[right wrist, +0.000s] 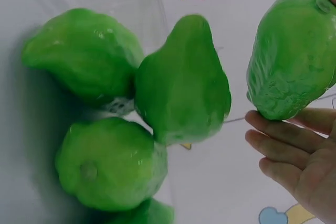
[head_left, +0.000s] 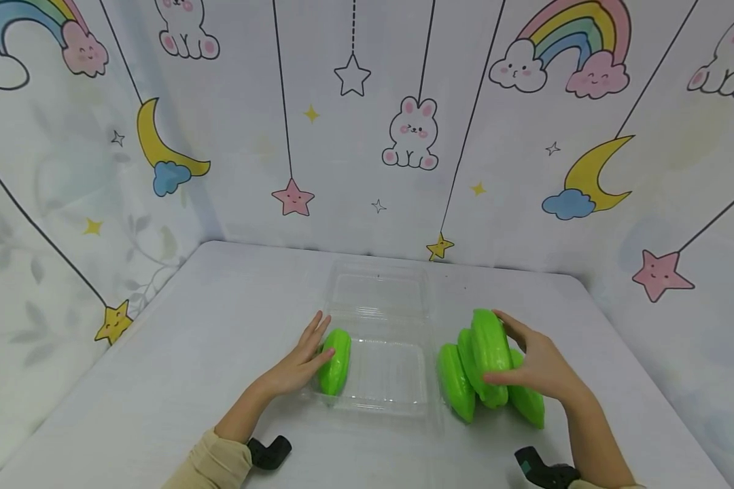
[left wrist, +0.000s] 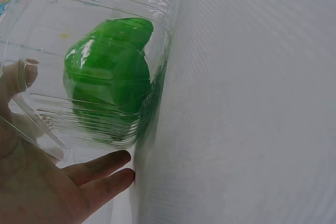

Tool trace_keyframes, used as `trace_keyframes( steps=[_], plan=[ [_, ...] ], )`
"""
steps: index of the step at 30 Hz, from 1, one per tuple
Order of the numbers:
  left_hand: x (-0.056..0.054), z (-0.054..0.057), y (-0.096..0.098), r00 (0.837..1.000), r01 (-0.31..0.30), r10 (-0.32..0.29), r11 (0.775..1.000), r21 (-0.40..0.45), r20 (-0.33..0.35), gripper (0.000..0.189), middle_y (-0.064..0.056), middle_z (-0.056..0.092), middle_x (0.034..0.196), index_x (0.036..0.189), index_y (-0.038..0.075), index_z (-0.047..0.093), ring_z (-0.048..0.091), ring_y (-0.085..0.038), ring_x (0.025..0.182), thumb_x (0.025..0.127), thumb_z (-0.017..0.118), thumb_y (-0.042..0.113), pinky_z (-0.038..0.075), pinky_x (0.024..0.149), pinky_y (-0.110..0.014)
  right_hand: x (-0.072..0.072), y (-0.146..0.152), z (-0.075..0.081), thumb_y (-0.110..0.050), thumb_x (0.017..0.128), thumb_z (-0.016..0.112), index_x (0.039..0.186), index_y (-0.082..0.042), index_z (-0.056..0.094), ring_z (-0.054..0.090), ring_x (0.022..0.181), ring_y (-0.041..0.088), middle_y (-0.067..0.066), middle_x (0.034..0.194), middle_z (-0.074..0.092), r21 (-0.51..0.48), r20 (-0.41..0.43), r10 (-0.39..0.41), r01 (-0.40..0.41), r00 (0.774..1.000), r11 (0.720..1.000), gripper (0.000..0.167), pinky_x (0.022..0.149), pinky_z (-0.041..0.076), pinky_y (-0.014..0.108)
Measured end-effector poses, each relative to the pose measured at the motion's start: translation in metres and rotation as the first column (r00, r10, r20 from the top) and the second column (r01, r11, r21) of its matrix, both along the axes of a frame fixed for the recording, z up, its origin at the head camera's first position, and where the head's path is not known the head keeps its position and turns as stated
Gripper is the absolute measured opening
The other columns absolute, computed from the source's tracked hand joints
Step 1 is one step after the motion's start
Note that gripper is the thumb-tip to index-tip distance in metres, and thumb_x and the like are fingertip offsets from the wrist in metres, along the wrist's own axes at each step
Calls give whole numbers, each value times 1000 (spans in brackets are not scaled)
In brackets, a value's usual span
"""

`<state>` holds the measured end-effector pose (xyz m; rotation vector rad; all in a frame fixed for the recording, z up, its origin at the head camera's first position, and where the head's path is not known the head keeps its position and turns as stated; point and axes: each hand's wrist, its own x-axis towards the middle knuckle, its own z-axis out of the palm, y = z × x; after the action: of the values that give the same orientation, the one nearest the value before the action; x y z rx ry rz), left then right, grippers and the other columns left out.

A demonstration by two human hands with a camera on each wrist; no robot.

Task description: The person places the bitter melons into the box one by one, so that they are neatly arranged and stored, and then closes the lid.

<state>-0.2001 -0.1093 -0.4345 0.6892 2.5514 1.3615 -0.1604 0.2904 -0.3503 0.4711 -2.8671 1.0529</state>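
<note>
My right hand grips a glossy, ridged green toy fruit between thumb and fingers. In the right wrist view, the held fruit hangs apart from the heap of similar green fruits. A clear plastic clamshell box lies open on the table. One green fruit lies lengthwise along the box's left side. My left hand is at that side, its fingers straight and its thumb over the rim. The left wrist view shows the same fruit through the ribbed plastic wall.
The box's lid is folded back toward the far side of the white table. Behind the table hangs a cloth printed with stars, rabbits and rainbows. Black wrist devices sit on both forearms.
</note>
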Motion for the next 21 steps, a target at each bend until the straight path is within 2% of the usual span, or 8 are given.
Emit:
trace_keyframes(
  steps=[8,16,21],
  plan=[
    [1,1,0,1000,-1,1,1000,-5,-20,65,-8,-13,152,148,12,2,-7,-32,137,99,38,33,11,103,-60,-5,-16,3,-36,63,83,144,-10,28,35,124,45,26,138,37,-21,5,12,-12,1000,1000,101,92,33,61],
    [1,1,1,1000,-3,3,1000,-8,-6,65,-5,-13,152,148,16,2,-8,-29,138,99,39,34,12,104,-58,-9,-31,6,-34,62,84,143,-7,29,35,125,43,21,141,35,-44,-1,56,-56,998,997,101,93,33,59],
    [1,1,1,1000,-4,4,1000,-2,-20,65,-9,-12,152,148,12,3,-6,-31,137,99,39,34,12,103,-60,-13,-39,5,-36,62,84,143,-7,29,37,124,41,19,141,35,-58,9,66,-65,998,996,102,92,36,57]
  ],
)
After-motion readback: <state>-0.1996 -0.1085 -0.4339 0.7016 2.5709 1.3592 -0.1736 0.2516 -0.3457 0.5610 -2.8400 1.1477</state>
